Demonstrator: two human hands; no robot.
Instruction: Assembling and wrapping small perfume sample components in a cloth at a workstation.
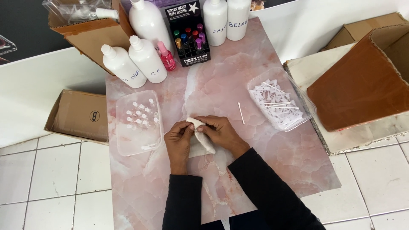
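Pinching white cloth (200, 138) at frame centre: left hand (178, 142) and right hand (221, 132) fingers pressed on its upper edge | RISK: a tug or slack pinch could drop the cloth or sweep the loose white stick (241, 113) off the pink marble mat (264, 162) | AXIS: cloth runs upper-left to lower-right, bunched end toward frame top.

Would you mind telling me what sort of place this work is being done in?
Probably a small home perfume-refill workspace on a tiled floor: large white bottles and a rack of coloured vials stand on a pink marbled board, with cardboard boxes around it.
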